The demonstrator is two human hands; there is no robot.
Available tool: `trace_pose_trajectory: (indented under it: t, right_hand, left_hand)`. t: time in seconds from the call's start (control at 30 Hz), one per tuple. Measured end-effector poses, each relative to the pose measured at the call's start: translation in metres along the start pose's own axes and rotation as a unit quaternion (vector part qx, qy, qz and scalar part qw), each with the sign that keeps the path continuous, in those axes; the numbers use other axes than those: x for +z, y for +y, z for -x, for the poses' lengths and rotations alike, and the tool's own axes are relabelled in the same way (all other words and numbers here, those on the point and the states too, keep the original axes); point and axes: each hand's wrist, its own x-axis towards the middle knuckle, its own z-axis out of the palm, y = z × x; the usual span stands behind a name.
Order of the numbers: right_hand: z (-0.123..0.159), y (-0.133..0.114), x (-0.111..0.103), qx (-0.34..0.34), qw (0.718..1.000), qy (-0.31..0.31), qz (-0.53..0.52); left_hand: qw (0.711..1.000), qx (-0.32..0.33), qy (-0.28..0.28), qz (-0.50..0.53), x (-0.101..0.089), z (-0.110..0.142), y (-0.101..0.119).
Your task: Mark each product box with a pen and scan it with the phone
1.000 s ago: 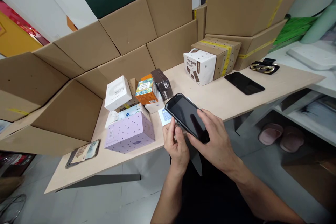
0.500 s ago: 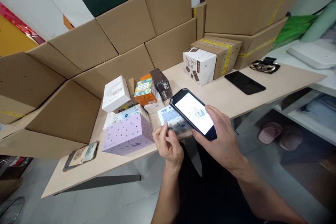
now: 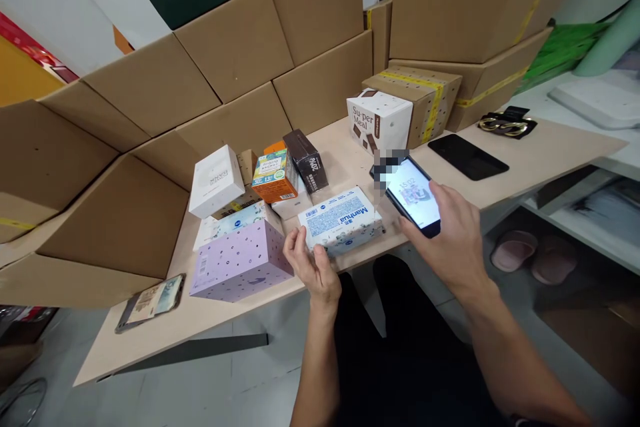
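Observation:
My right hand (image 3: 453, 230) grips a black phone (image 3: 413, 195) with a lit screen, held over the front edge of the wooden table (image 3: 525, 157). My left hand (image 3: 310, 265) hovers at the near edge of a white and blue tissue pack (image 3: 340, 219) lying flat on the table, fingers loosely curled and apart, nothing in them. A lilac dotted box (image 3: 240, 261) sits just left of that hand.
Small product boxes cluster behind: a white box (image 3: 216, 180), an orange and green carton (image 3: 274, 177), a dark box (image 3: 306, 160), a white "Super Meal" box (image 3: 379, 121). Another black phone (image 3: 467, 156) and a cased phone (image 3: 150, 293) lie on the table. Large cardboard boxes (image 3: 230, 47) wall the back.
My right hand carried the phone to the right and its screen lit up. My left hand let go of the phone and dropped to the tissue pack, which is now in full view.

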Motion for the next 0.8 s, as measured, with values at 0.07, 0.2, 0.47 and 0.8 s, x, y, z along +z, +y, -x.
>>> trace_pose_trajectory:
  t: [0.07, 0.2, 0.47, 0.8]
  right_hand:
    - [-0.002, 0.017, 0.008, 0.013, 0.999, -0.005, 0.035]
    - [-0.005, 0.046, 0.021, 0.036, 0.995, -0.024, 0.092]
    - [-0.016, 0.059, 0.022, 0.064, 0.988, -0.063, 0.124]
    - [-0.038, -0.004, 0.016, -0.044, 0.925, -0.300, -0.229]
  left_hand:
    - [1.000, -0.012, -0.021, 0.010, 0.001, -0.001, -0.002]
    - [0.998, -0.040, -0.049, 0.024, 0.001, -0.002, -0.004]
    - [0.996, -0.064, -0.063, 0.014, 0.001, -0.002, -0.003]
    - [0.993, -0.098, -0.054, 0.024, 0.001, 0.001, -0.005]
